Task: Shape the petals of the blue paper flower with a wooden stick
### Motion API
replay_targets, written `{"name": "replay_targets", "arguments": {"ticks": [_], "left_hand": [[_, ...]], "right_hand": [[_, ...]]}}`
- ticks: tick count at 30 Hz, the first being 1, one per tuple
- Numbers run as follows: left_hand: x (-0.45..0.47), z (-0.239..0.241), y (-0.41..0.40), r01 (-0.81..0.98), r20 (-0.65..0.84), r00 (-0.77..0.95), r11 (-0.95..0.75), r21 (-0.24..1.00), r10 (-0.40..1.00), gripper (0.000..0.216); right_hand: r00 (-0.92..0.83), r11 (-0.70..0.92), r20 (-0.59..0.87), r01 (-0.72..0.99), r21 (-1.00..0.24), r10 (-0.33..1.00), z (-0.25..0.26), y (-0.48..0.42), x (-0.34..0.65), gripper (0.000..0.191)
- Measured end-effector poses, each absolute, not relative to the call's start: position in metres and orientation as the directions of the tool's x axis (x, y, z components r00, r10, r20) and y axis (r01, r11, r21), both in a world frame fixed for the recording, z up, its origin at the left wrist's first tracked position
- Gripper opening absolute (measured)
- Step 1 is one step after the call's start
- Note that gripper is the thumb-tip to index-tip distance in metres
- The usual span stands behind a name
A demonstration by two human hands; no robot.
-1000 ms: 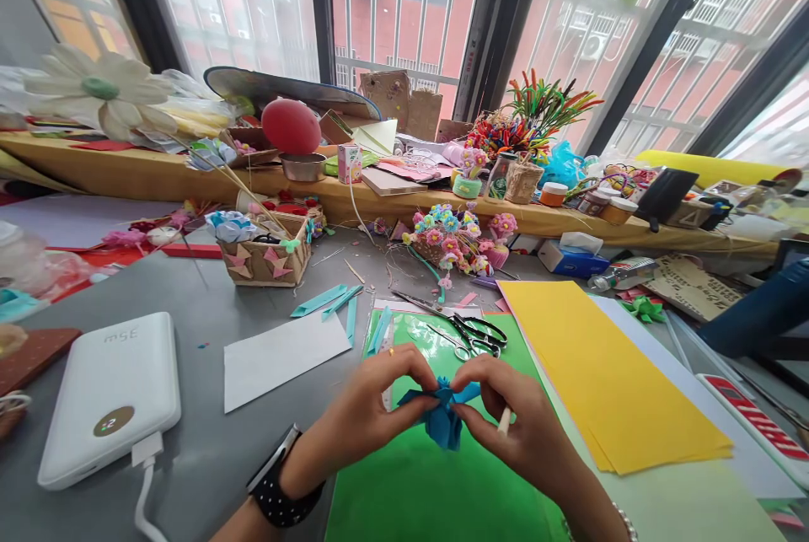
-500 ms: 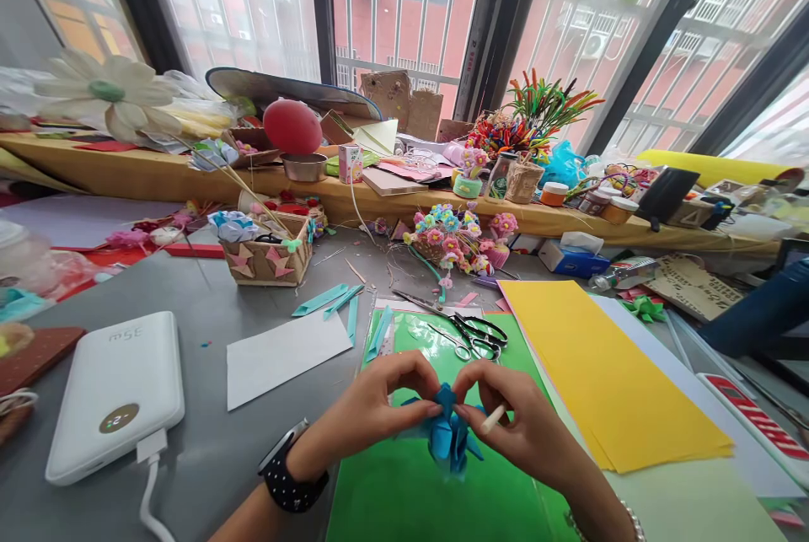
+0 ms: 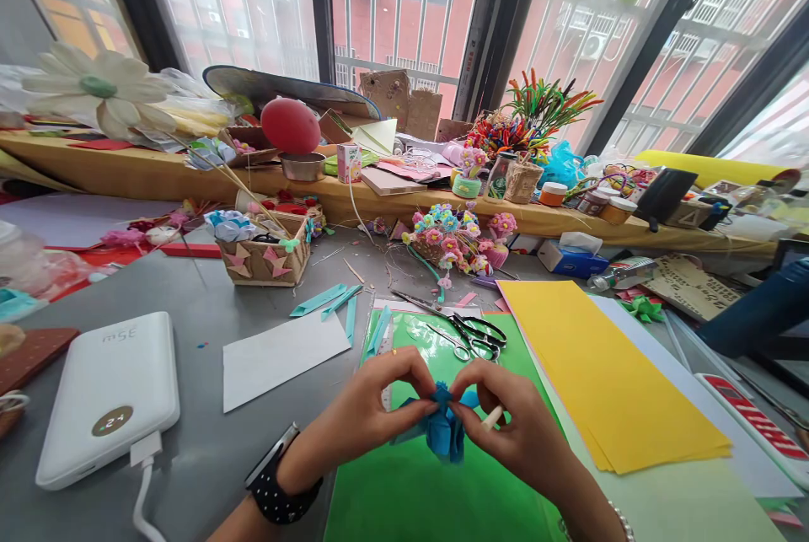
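Note:
Between my two hands is a folded blue paper flower [image 3: 446, 434], held above a green plastic folder [image 3: 392, 496]. My left hand [image 3: 385, 390] pinches its top edge between thumb and forefinger. On the other side, my right hand [image 3: 506, 407] pinches the same top part, and a short white stick [image 3: 492, 418] is tucked in its curled fingers. Just beyond my hands, black-handled scissors [image 3: 477, 335] and a smaller silver pair [image 3: 456, 346] lie on the folder. Folded light-blue paper strips [image 3: 319, 300] rest beyond a white paper sheet [image 3: 284, 365] at the left.
Yellow paper sheets [image 3: 613, 382] lie to the right. A white power bank [image 3: 114, 399] with a cable stands at left. Behind are a cardboard basket [image 3: 265, 264], a bunch of small crocheted-looking flowers [image 3: 452, 234], a tissue box [image 3: 572, 257] and a cluttered ledge [image 3: 410, 198].
The blue paper flower has turned slightly in my fingers and its lower petals have shifted a little. Both hands keep their pinch, and the view has moved slightly.

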State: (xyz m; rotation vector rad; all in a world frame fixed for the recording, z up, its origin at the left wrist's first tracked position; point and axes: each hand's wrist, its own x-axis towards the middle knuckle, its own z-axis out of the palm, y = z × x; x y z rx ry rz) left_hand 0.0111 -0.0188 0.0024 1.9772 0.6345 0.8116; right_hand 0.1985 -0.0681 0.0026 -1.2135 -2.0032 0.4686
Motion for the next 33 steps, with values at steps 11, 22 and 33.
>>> {"name": "replay_targets", "arguments": {"ticks": [11,22,33], "left_hand": [[0.0121,0.0038,-0.0240,0.192,0.335,0.649,-0.572,0.797,0.684,0.003],[0.0115,-0.0006,-0.0246,0.218,0.429,0.615,-0.665,0.714,0.662,0.005],[0.0072,0.0057,-0.0214,0.142,0.426,0.637,-0.640,0.755,0.643,0.007]], "right_hand": [[-0.312,0.498,0.388,0.570,-0.653,0.867,0.0021,-0.0690,0.1999,0.004],[-0.307,0.652,0.613,0.586,-0.482,0.728,-0.0021,-0.0672,0.1948,0.012],[-0.301,0.690,0.655,0.540,-0.482,0.693,0.0006,-0.0674,0.1937,0.014]]}}
